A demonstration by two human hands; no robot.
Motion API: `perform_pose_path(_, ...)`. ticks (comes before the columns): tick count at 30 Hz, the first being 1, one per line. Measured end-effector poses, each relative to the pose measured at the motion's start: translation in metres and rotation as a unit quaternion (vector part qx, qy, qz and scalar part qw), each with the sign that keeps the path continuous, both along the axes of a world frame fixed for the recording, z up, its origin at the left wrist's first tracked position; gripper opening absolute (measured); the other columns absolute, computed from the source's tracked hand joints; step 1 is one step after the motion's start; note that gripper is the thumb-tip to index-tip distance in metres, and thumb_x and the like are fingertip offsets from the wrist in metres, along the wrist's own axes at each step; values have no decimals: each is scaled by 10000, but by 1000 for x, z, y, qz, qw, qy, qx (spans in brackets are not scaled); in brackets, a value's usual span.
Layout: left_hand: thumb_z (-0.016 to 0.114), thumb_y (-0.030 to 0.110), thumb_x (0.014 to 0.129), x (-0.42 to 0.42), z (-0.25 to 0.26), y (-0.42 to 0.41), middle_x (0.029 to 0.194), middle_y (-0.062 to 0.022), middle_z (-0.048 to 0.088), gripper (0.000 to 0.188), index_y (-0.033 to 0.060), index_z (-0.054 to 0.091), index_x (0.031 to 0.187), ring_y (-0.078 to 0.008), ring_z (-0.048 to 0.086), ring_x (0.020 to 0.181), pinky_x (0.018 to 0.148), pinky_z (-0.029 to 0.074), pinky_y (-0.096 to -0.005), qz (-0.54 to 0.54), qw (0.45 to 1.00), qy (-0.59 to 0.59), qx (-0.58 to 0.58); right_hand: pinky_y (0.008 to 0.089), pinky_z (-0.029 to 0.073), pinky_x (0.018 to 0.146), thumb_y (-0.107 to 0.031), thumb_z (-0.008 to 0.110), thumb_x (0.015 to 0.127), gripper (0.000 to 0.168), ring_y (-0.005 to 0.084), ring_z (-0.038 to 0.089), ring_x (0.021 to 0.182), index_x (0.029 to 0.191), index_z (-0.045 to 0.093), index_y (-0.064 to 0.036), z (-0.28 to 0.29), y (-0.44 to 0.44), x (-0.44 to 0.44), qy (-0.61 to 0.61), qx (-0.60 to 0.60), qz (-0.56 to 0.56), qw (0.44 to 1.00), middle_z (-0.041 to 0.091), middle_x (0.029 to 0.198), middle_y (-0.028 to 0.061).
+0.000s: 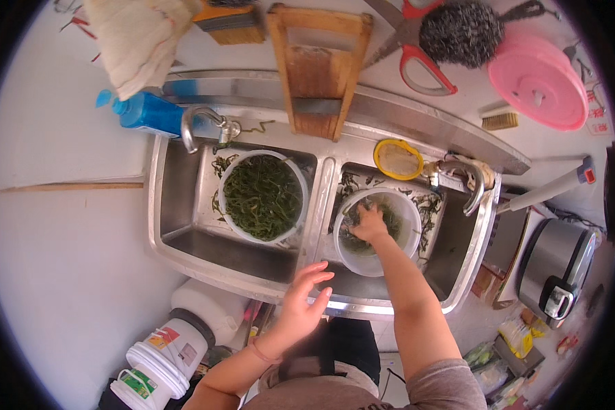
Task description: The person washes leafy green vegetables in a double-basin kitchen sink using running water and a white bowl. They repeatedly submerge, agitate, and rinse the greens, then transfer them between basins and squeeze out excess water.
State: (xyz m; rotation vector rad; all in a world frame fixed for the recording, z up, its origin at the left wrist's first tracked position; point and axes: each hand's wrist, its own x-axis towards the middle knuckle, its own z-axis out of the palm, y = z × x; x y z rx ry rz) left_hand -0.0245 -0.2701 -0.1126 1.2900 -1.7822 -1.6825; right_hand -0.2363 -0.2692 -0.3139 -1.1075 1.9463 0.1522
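Observation:
My right hand [370, 223] reaches down into a white plastic tub [377, 268] of water and green leafy strands [393, 218] in the right sink basin; its fingers are spread at the strands, and whether they grip any cannot be told. Over the sink's front edge, near the divider, my left hand [310, 294] hovers with fingers apart and holds nothing; a band circles its wrist. A second white tub [305, 200], heaped with dark green strands [261, 197], stands in the left basin. Loose bits of green lie on both basin floors around the tubs.
Two curved metal faucets [187, 128] [479, 189] rise behind the basins. A yellow-rimmed strainer [398, 160] rests on the back ledge beside a wooden grater frame [315, 77]. A blue bottle [151, 114] stands back left. Lidded white buckets [171, 348] are below left, a rice cooker [553, 266] at right.

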Motion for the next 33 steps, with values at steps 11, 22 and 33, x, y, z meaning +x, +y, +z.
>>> perform_pose_path(11, 563, -58, 817, 36, -5, 2, 1190, -127, 519, 249, 11, 576, 1056, -224, 506, 1126, 973, 386, -320, 18, 1000, -12, 1, 336, 507, 737, -38, 561, 780, 269, 212, 618, 860, 1043, 584, 13, 13, 28, -6, -377, 74, -178, 906, 634, 944, 107)
perform_pose_path(22, 570, -36, 830, 74, -5, 9, 1171, -118, 529, 248, 22, 564, 1071, -216, 532, 1088, 946, 419, -321, 73, 997, 35, -18, 321, 490, 699, 33, 461, 886, 232, 188, 601, 849, 1105, 534, 14, 153, 45, -26, -417, -90, -465, 776, 617, 994, 91)
perform_pose_path(33, 564, -14, 846, 121, -16, 21, 1168, -113, 531, 225, 24, 567, 1067, -211, 528, 1094, 939, 419, -308, 171, 985, 38, 2, 343, 504, 726, -29, 578, 847, 235, 206, 589, 869, 1078, 544, 1, 308, -47, 65, -687, -244, -322, 604, 594, 1043, 108)
